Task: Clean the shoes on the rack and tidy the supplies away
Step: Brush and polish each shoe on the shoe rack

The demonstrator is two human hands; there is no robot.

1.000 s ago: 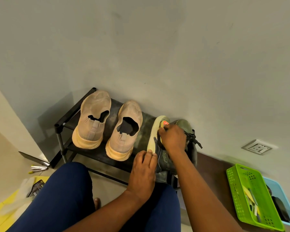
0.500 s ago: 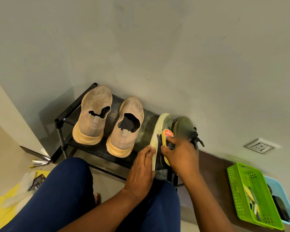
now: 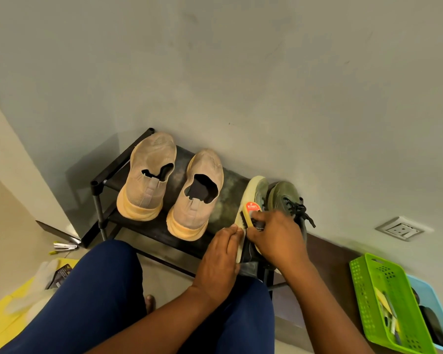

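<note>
The olive shoe [image 3: 260, 192], tipped sideways, is steadied by the left hand's [image 3: 219, 259] straight fingers while the right hand [image 3: 276, 238] grips a brush [image 3: 251, 213].

The right hand [image 3: 275, 240] covers most of the shoe brush [image 3: 251, 213], so its bristle contact with the green shoe [image 3: 260, 192] cannot be told. At four o'clock, the green basket [image 3: 363, 284] and blue basket [image 3: 430, 295] are cut by the edge, their contents too small to identify.
</note>
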